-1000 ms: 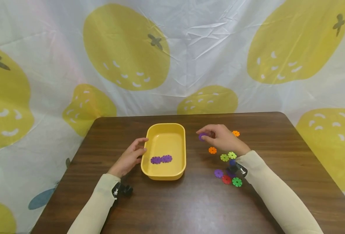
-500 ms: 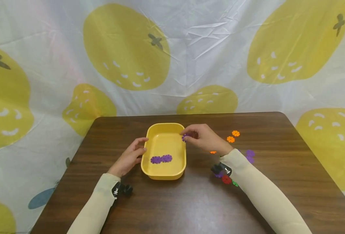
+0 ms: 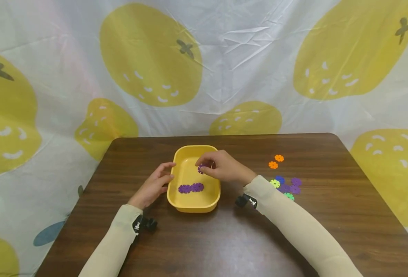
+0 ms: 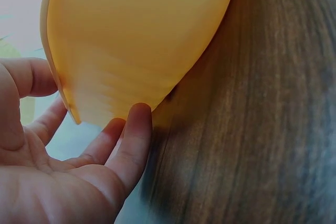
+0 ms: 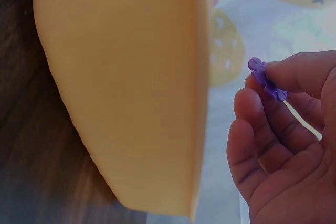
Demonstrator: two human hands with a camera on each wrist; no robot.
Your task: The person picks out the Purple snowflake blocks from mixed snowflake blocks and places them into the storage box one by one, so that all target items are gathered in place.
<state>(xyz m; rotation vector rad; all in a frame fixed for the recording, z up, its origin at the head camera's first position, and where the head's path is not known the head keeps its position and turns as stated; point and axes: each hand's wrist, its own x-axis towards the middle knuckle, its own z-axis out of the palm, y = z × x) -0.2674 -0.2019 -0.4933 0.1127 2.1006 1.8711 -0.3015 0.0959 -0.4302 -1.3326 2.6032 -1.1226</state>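
Note:
A yellow plastic tub (image 3: 193, 209) stands on the table, with several purple notched discs (image 3: 190, 188) lying in its near part. My left hand (image 3: 152, 188) rests against the tub's left side, its fingers (image 4: 134, 145) touching the outer wall and rim with no firm grip showing. Over the tub's right half, my right hand (image 3: 224, 167) pinches one purple notched disc (image 5: 268, 80) between thumb and fingertips. The right wrist view shows that disc nearly edge-on, above the tub's rim and apart from it.
Two orange notched discs (image 3: 275, 161) lie at the back right. Nearer lies a cluster of purple, blue, yellow-green and green discs (image 3: 295, 181), partly hidden by the right sleeve. A fruit-print cloth (image 3: 252, 69) hangs behind the dark wooden table (image 3: 197, 246).
My right hand has carried the purple disc leftward from the table, across the tub's right rim, to above its inside. The left hand and tub have stayed in place.

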